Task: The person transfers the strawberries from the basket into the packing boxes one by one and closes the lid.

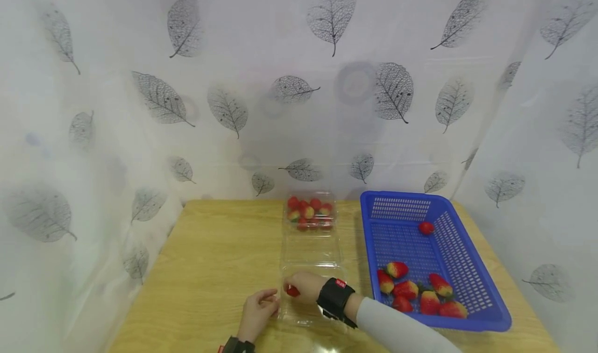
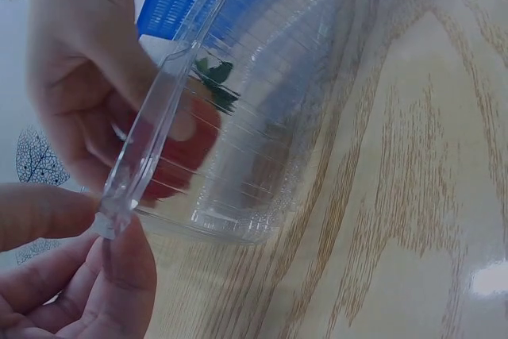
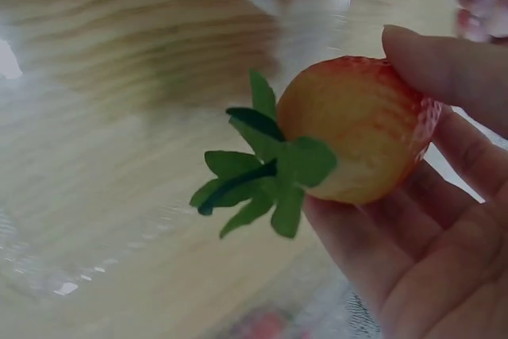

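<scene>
My right hand [image 1: 306,286] grips a red-and-yellow strawberry [image 3: 357,129] with green leaves, inside the near clear plastic container [image 1: 299,322]. In the right wrist view the thumb and fingers sit on either side of the berry, its leaves pointing away from the palm. The left hand [image 1: 258,311] pinches the container's left rim between thumb and fingers, as the left wrist view shows close up. Through the clear wall in that view, the strawberry [image 2: 194,144] is seen with the right hand's fingers around it.
A blue plastic basket [image 1: 366,239] on the right holds several strawberries, mostly at its near end, with one strawberry [image 1: 426,228] farther back. Behind the near container stands a clear box of strawberries [image 1: 309,211]. Leaf-printed white sheeting [image 1: 224,161] surrounds the wooden table [image 1: 210,254].
</scene>
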Demonstrator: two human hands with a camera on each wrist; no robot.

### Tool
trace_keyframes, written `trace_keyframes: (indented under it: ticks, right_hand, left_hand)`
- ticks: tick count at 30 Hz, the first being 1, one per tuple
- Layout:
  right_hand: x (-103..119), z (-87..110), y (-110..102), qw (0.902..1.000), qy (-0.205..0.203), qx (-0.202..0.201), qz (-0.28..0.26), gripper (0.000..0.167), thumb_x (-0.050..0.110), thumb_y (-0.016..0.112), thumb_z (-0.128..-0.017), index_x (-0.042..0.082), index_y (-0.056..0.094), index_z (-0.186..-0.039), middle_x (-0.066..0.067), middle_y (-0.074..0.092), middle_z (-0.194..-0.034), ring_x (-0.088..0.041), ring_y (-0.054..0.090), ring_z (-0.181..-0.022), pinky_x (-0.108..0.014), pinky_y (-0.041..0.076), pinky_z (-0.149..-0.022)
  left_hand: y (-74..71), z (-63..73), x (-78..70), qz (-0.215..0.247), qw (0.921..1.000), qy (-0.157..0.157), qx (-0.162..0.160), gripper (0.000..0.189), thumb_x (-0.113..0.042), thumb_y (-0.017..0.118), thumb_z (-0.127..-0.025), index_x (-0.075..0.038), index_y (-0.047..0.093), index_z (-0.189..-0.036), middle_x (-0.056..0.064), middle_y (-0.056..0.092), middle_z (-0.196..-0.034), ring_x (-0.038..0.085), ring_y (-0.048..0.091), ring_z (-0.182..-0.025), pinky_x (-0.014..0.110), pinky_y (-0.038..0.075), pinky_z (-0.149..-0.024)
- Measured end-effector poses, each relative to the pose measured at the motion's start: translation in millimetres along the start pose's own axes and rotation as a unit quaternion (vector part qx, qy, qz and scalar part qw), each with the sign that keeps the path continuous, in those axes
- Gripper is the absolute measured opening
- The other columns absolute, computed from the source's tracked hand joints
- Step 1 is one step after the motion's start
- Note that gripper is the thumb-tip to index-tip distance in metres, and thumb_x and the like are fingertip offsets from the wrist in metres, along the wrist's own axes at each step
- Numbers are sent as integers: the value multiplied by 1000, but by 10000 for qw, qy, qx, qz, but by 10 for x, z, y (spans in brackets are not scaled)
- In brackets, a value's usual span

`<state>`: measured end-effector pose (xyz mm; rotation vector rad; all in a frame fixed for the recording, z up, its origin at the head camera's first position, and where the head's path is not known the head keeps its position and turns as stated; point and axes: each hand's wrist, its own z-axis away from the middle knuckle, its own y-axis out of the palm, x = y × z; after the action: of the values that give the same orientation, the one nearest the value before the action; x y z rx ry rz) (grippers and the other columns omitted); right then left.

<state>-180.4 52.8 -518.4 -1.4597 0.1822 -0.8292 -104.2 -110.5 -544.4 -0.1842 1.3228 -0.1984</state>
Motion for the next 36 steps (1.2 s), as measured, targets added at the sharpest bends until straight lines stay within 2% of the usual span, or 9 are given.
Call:
trace_keyframes:
  ticks: [4, 12, 20, 24, 27, 30, 32, 34, 36]
  right_hand:
    - [-64, 15, 94, 9995, 202, 94, 209, 25, 5, 72, -72, 14, 61, -93, 6, 57, -83, -4, 52, -75, -16, 43, -68]
    - [-82, 47, 82, 9990, 411, 132, 133, 27, 4, 73, -71, 14, 62, -94, 5, 54, -82, -5, 50, -73, -17, 43, -67]
    - [-137, 67, 67, 9998, 150, 110, 35, 29, 4, 73, -71, 10, 64, -97, 2, 58, -87, -6, 52, -77, -18, 44, -69]
    - [-178, 112, -109, 9987, 231, 319, -314, 33, 12, 71, -76, 10, 62, -108, -2, 62, -102, -11, 57, -90, -21, 46, -75]
    - [-271, 184, -369, 9953, 313, 162, -905, 40, 18, 68, -80, 9, 58, -117, -6, 61, -112, -18, 57, -100, -28, 47, -82]
    - [-437, 315, -734, 9869, 312, -538, -1489, 42, 19, 64, -84, 4, 54, -122, -12, 59, -116, -28, 55, -105, -39, 46, -88]
    - [-599, 429, -957, 9764, 466, -1232, -1713, 41, 18, 61, -86, 2, 53, -123, -14, 59, -116, -32, 55, -106, -43, 45, -88]
    - [-776, 555, -1148, 9607, 770, -1976, -1792, 40, 14, 60, -87, 0, 51, -124, -17, 56, -119, -35, 52, -108, -48, 43, -90]
    - [-980, 676, -1263, 9406, 1228, -2663, -1710, 42, 12, 59, -88, -1, 48, -127, -19, 53, -123, -36, 49, -112, -49, 41, -93]
  left_hand:
    - [8, -9, 5, 18, 10000, 1, -5, 34, -2, 62, -80, 14, 56, -110, 7, 60, -82, 13, 61, -67, 26, 52, -59]
    - [21, -20, -2, 11, 9998, -217, 25, 35, -1, 61, -80, 12, 55, -112, 6, 61, -83, 13, 61, -69, 27, 53, -61]
    - [28, -24, 9, 39, 9998, -170, 43, 35, -2, 61, -81, 13, 55, -112, 7, 61, -85, 13, 61, -70, 27, 53, -61]
    - [30, -36, 5, 1, 9997, -256, 25, 35, -3, 61, -81, 12, 55, -112, 7, 61, -86, 13, 61, -71, 28, 53, -62]
    - [32, -44, 11, -36, 9992, -403, 2, 35, -4, 61, -81, 10, 55, -113, 7, 61, -86, 12, 60, -71, 28, 53, -63]
    - [35, -37, 4, -51, 9991, -418, -17, 35, -3, 61, -81, 10, 55, -113, 7, 61, -87, 12, 60, -71, 28, 53, -63]
    - [35, -30, -4, -74, 9991, -410, -37, 34, -3, 61, -81, 10, 56, -112, 7, 61, -87, 12, 59, -71, 28, 53, -63]
    - [34, -23, -16, -93, 9992, -383, -53, 34, -3, 61, -81, 11, 56, -112, 7, 61, -87, 12, 59, -70, 28, 53, -63]
    - [32, -18, -24, -125, 9991, -397, -90, 34, -3, 61, -81, 10, 56, -112, 7, 61, -86, 12, 59, -70, 28, 52, -63]
